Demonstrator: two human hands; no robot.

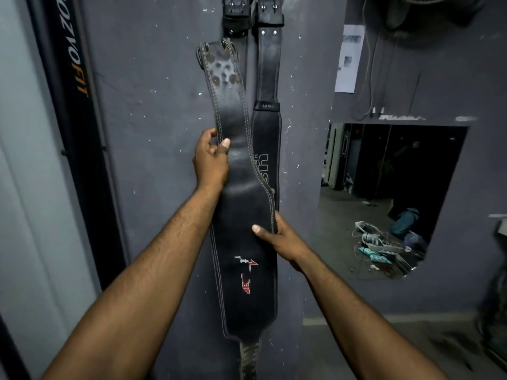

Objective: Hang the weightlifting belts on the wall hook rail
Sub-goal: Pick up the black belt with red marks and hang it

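Both hands on the black belt (244,215), held upright against the grey wall (153,133). Left hand (210,160) pinches its left edge: thumb flat on the front face, fingers curled round the back. Right hand (279,237) grips the right edge lower down, thumb across the front, fingers hidden behind. Buckle end points up, just below two hanging belts (267,78); one sits partly behind the held belt.

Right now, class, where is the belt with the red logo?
In the head view, centre frame, the belt with the red logo is held upright against the grey wall by both hands, overlapping the hanging USI belt on its right.
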